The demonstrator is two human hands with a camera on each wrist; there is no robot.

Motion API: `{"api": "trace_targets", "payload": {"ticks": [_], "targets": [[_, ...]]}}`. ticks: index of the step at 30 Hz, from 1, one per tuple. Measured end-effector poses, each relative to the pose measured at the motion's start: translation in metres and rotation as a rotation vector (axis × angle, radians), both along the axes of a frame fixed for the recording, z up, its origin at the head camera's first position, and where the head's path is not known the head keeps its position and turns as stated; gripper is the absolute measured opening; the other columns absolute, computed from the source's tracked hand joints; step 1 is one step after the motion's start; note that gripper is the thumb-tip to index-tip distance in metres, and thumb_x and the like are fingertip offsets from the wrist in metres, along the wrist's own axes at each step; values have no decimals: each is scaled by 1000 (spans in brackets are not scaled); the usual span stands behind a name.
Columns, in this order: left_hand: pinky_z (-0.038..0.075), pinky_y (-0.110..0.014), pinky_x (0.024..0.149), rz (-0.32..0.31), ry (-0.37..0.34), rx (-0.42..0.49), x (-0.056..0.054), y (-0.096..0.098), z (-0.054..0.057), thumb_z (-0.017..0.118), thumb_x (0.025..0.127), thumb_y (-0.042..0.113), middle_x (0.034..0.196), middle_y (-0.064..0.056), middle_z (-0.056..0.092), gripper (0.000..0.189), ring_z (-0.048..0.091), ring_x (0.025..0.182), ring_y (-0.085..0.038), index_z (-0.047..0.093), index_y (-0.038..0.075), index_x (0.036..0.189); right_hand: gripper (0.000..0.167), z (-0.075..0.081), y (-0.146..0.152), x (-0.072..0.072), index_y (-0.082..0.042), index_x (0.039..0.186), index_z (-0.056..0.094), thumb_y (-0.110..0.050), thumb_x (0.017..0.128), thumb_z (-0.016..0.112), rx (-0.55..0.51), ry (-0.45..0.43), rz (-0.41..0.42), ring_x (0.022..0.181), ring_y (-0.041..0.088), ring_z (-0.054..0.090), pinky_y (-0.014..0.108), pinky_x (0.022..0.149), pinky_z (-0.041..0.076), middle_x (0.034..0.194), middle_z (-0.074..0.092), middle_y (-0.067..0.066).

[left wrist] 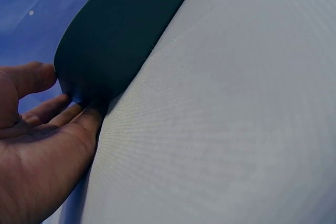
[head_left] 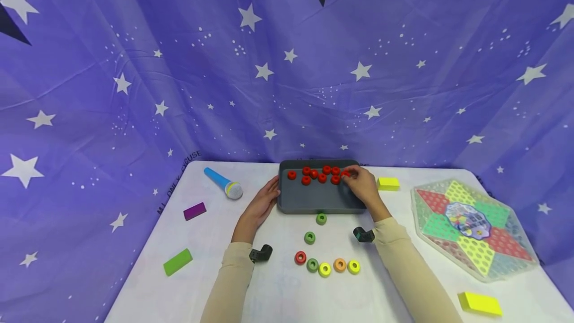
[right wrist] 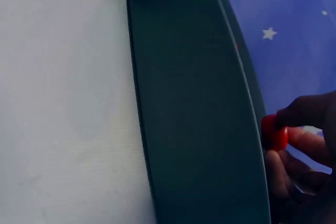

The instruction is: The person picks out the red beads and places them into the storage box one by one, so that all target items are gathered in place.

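Observation:
A dark grey rectangular tray (head_left: 323, 203) holds several red ring-shaped beads (head_left: 314, 174), mostly grouped along its back half. My right hand (head_left: 362, 183) is over the tray's right end and pinches a red ring bead (right wrist: 274, 132) between thumb and fingers. In the right wrist view that bead shows just above the tray's rim (right wrist: 247, 87). At the opposite end, my left hand (head_left: 263, 200) rests against the tray's outer wall. The left wrist view shows its thumb near the rim and its fingers (left wrist: 68, 114) extended low along the wall.
Before the tray lie green rings (head_left: 309, 238), a red ring (head_left: 300, 257), yellow rings (head_left: 325, 269) and an orange ring (head_left: 340, 265). At left are a toy microphone (head_left: 224, 184), a purple block (head_left: 195, 211) and a green block (head_left: 178, 262). Right: yellow blocks (head_left: 388, 184), a star-patterned game board (head_left: 475, 228).

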State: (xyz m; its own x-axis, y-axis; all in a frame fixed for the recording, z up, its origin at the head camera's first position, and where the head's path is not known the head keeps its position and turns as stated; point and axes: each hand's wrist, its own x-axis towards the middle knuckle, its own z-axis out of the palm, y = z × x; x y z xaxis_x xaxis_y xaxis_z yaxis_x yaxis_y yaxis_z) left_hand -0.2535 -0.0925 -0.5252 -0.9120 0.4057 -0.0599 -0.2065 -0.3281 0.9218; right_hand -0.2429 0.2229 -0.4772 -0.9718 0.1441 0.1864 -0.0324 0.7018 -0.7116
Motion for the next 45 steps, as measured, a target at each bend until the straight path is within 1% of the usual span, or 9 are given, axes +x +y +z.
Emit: {"api": "trace_targets", "payload": {"ticks": [4,8,12,16,19,25,30,38,45], "targets": [[12,-37,121,-4,10,-3,1,1,-2,37,98,-3,161,-8,15,59,11,149,-20,19,7,154,28,-1,-2,-5,-1,109,68,-14,84,67,76,8,6,87,29,65,41,76,51,100,70,17],[12,-38,121,-10,16,5,1,2,-5,37,99,-3,161,-9,14,59,11,149,-21,19,7,154,30,0,-3,-7,1,110,68,-13,84,68,160,-29,-7,89,32,63,46,80,50,99,69,18],[11,-38,121,-14,13,8,1,4,-7,37,99,-3,161,-9,14,59,11,149,-21,19,7,154,29,1,-3,-9,1,109,68,-14,84,67,232,-78,-25,85,31,61,47,76,51,92,67,16],[12,-37,121,-14,13,10,1,5,-9,37,99,-3,161,-9,15,59,12,148,-20,20,7,154,25,2,-3,-9,1,105,69,-11,83,65,285,-85,-30,80,32,61,48,71,51,84,66,14],[11,-38,121,-17,23,9,1,6,-9,37,99,-3,161,-10,14,59,11,149,-21,19,6,154,24,0,-2,-9,1,104,69,-10,83,64,306,-83,-25,80,32,61,48,71,50,82,65,13],[11,-38,121,-27,37,11,2,5,-9,36,98,-4,161,-12,12,59,10,149,-22,17,5,154,26,-3,-1,-9,3,106,68,-9,84,64,303,-67,-5,85,35,62,49,78,51,89,66,17],[11,-38,121,-33,34,17,2,5,-8,36,98,-6,162,-12,12,60,9,149,-22,16,4,154,29,-2,-2,-4,4,109,68,-9,84,64,287,-31,4,93,38,62,50,84,50,98,66,22],[11,-38,121,-10,14,-9,-1,2,-1,37,99,-5,162,-10,12,60,10,149,-21,16,6,154,32,15,-16,17,4,115,67,-8,85,65,203,81,68,89,33,61,47,78,51,103,64,21],[12,-36,121,-4,-7,-13,-3,1,0,37,98,-4,162,-8,14,60,11,149,-19,18,7,154,34,30,-33,40,-1,118,66,-11,86,68,103,113,146,99,32,66,47,85,53,119,63,18]]}}
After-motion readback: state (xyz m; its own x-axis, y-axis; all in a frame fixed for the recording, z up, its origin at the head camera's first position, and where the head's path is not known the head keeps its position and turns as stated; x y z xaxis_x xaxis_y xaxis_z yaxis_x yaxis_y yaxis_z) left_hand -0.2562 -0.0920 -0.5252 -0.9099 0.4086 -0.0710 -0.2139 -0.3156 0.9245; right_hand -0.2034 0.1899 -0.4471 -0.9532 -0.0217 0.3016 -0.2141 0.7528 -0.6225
